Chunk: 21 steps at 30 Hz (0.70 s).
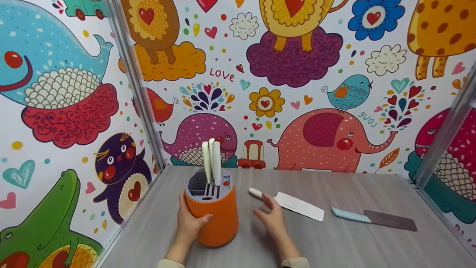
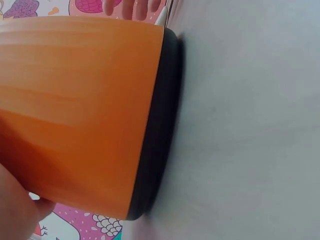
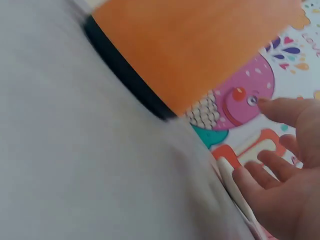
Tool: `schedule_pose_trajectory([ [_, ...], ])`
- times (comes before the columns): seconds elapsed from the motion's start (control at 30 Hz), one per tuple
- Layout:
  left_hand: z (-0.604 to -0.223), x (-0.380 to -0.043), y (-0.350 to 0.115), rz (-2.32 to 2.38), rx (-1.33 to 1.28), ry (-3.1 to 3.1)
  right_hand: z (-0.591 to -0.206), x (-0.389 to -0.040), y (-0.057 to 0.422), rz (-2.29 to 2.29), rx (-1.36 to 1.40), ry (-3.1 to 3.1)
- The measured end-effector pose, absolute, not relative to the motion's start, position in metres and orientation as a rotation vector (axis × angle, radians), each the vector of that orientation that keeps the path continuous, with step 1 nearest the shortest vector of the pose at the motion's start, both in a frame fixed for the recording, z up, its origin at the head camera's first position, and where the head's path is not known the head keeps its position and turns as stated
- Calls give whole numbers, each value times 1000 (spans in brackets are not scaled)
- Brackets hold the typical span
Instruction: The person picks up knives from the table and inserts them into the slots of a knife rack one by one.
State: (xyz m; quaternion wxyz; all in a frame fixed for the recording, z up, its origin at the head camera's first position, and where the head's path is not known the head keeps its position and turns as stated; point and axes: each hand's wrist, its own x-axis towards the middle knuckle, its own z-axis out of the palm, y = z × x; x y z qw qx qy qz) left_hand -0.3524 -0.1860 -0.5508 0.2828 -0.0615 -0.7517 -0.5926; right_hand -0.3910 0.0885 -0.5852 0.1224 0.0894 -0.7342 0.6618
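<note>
An orange round knife block (image 1: 217, 219) with a grey slotted top and a black base stands upright on the table. White-handled knives (image 1: 212, 162) stick up from its slots. My left hand (image 1: 189, 219) grips the block's left side, thumb across the front and fingers going out of sight behind it. To the block's right, my right hand (image 1: 273, 217) hovers with spread, loosely bent fingers and nothing in them. Just beyond those fingers lies a white cleaver (image 1: 301, 206), its handle pointing left. In the right wrist view, the right hand (image 3: 285, 185) is apart from the block (image 3: 190, 45).
A second cleaver (image 1: 390, 220), with a dark blade and a pale blue handle, lies farther right on the grey wood-grain table (image 1: 334, 245). Panels printed with cartoon animals (image 1: 319, 141) close off the back and sides, joined by metal corner posts (image 1: 143, 100).
</note>
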Motion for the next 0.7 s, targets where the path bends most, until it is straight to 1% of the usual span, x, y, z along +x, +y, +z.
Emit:
schedule_pose_trajectory([
  [0.1, -548, -354, -185, -1595, -127, -2037, -584, -402, 97, 1675, 130, -2281],
  [0.2, -547, -354, -186, -1585, -63, -2067, -582, -411, 101, 1590, 85, -2405],
  [0.37, -548, -348, -186, -1591, -7, -2094, -582, -412, 104, 1616, 168, -2531],
  [0.5, -548, -350, -186, -1609, -39, -2079, -583, -412, 104, 1355, 242, -2617],
  [0.7, -550, -356, -184, -1629, -36, -2068, -584, -413, 103, 1003, 257, -2664],
])
